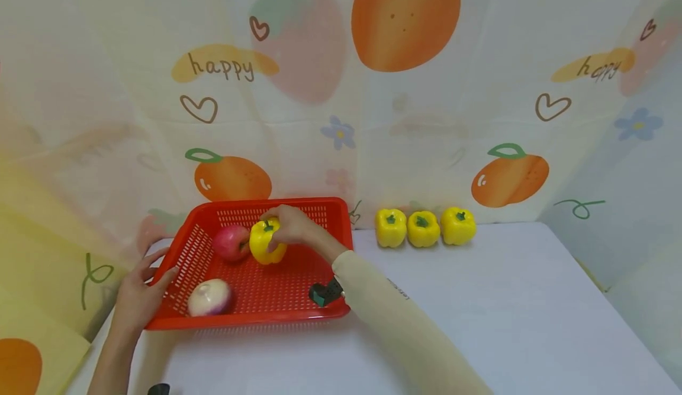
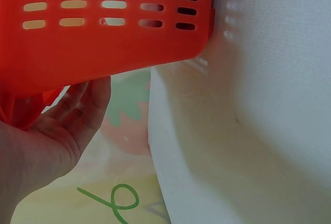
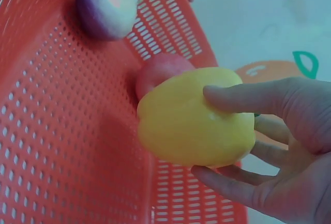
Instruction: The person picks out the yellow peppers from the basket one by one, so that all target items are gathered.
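Observation:
A red plastic basket [image 1: 245, 322] with slotted sides sits on the table. At its left side my left hand [image 1: 138, 293] grips the rim, and the left wrist view shows the fingers [image 2: 93, 102] against the outside wall. Inside the basket, my right hand [image 1: 293, 225] holds a yellow bell pepper [image 1: 260, 246] between thumb and fingers. In the right wrist view the pepper [image 3: 186, 123] partly covers a red apple [image 3: 160, 71]. The apple [image 1: 228, 242] lies just left of the pepper, and a white and purple onion [image 1: 209, 298] lies in the near left corner.
Three more yellow bell peppers, left [image 1: 391, 228], middle [image 1: 423, 229] and right [image 1: 458, 226], stand in a row right of the basket, at the back of the white table [image 1: 511, 312]. A fruit-printed cloth [image 1: 426, 105] hangs behind.

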`<state>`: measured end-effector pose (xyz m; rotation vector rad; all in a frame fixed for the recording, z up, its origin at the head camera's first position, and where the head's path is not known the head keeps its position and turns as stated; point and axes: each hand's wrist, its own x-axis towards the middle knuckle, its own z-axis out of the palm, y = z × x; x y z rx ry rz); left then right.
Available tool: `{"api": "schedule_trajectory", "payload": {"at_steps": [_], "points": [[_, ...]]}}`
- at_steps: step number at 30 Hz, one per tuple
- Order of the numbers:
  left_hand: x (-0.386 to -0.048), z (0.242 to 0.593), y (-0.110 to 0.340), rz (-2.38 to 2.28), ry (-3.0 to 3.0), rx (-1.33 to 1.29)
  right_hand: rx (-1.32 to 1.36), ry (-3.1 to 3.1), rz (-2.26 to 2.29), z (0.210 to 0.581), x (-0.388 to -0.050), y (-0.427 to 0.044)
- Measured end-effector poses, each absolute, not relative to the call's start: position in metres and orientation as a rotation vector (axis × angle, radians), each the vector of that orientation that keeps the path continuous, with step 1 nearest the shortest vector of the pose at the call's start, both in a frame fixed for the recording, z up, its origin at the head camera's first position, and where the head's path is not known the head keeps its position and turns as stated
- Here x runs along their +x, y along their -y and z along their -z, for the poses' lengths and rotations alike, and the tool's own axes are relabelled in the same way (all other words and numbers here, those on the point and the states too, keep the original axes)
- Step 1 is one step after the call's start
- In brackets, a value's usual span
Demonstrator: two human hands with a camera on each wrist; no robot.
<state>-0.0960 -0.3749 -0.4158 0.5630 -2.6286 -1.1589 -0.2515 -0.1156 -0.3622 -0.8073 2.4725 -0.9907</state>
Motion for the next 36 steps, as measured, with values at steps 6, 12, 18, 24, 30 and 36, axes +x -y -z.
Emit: {"api": "schedule_trajectory", "payload": {"at_steps": [6,12,18,24,30,36], "points": [[-0.096,0.417,0.376,1.17,2.625,0.552,-0.85,-2.506,0.981,0.352,-0.25,0.11],[-0.097,0.417,0.378,1.158,2.635,0.555,-0.854,-2.513,1.012,0.344,-0.249,0.104],[-0.096,0.417,0.379,1.148,2.623,0.523,-0.905,-2.5,1.007,0.339,-0.249,0.098],[-0.096,0.418,0.379,1.148,2.62,0.539,-0.983,-2.513,0.953,0.333,-0.249,0.091],[-0.098,0.417,0.378,1.174,2.627,0.559,-1.025,-2.537,0.93,0.328,-0.25,0.082],[-0.099,0.418,0.379,1.168,2.621,0.553,-1.03,-2.562,0.928,0.328,-0.252,0.074]]}}
